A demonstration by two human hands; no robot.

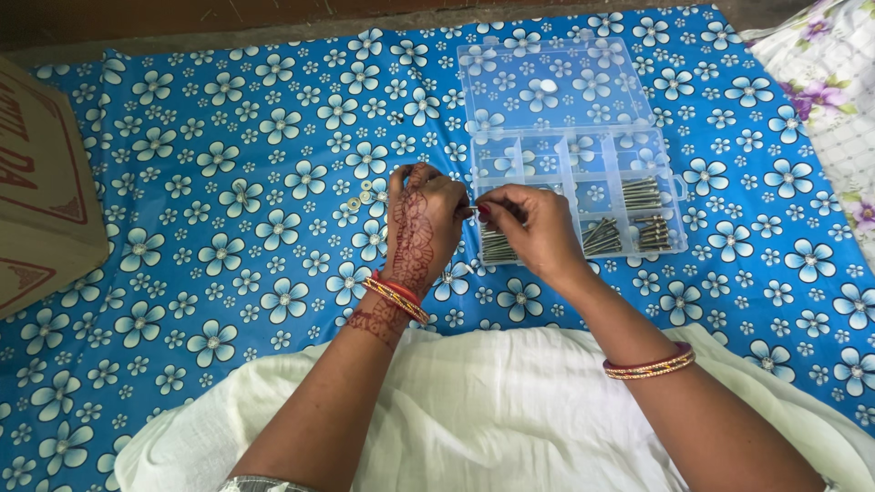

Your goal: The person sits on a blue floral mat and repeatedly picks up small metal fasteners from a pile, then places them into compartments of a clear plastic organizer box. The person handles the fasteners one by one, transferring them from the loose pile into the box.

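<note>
My left hand (424,219) and my right hand (533,228) meet fingertip to fingertip over the blue flowered cloth, pinching a small metal screw (473,211) between them. Just beyond the hands lies a clear plastic compartment box (679,187) with its lid (551,82) folded open away from me. Long metal screws (643,193) fill its right-hand compartments, and more screws (497,248) lie in the near-left compartment, partly hidden by my right hand. A few small washers (366,193) lie loose on the cloth left of my left hand.
A blue cloth with white flowers (228,228) covers the surface. A cardboard box (41,191) stands at the left edge. A pale floral fabric (829,82) lies at the top right. White cloth on my lap (492,410) fills the near side.
</note>
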